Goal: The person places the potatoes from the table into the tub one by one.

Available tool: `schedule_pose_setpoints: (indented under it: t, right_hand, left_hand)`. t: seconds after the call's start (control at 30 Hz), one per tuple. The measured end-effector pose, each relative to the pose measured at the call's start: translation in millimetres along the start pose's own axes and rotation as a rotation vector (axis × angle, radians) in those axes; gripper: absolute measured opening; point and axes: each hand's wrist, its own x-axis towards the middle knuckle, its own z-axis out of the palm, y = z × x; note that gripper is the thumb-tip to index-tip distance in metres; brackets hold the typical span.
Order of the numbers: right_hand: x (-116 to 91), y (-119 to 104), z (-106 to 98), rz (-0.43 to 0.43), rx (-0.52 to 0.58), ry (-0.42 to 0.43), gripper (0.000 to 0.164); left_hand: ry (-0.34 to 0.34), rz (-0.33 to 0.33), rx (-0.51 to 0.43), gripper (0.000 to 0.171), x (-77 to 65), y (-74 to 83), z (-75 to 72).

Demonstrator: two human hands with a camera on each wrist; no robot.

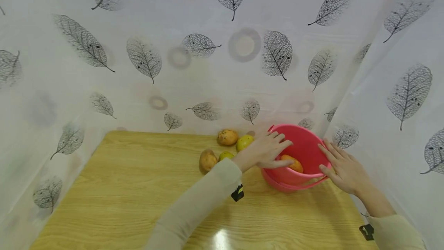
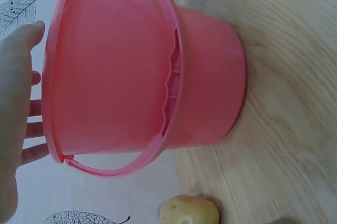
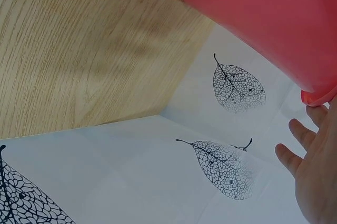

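Pink bucket (image 1: 308, 146) right of centre in head view, one orange fruit (image 1: 294, 164) inside. I've left hand (image 1: 268, 150) over it, right hand (image 1: 344, 168) at its right rim, both hands' fingers apart, unclamped. Loading, I'd guess; next calls for reaching the potato-like piece (image 1: 208, 160), lower centre.

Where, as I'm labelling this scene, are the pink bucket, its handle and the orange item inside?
Pink bucket (image 2: 110, 71): left wrist view, outer wall.
Handle (image 2: 176, 79): left wrist view, ridged grip.
Orange item (image 1: 295, 164): head view, visible middle.
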Motion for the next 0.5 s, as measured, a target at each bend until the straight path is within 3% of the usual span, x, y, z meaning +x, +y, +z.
schedule_pose_setpoints:
  t: [0.2,0.5]
  right_hand:
    - [1,-1,-1,-0.006,0.0,-0.002,0.072]
    - [0,0,0,-0.005,0.004,-0.003,0.073]
  left_hand:
    - [-0.004,0.005,-0.022,0.071,-11.3,-7.5,0.3]
    - [0.012,0.061,0.036,0.073,-24.7,-16.5,0.5]
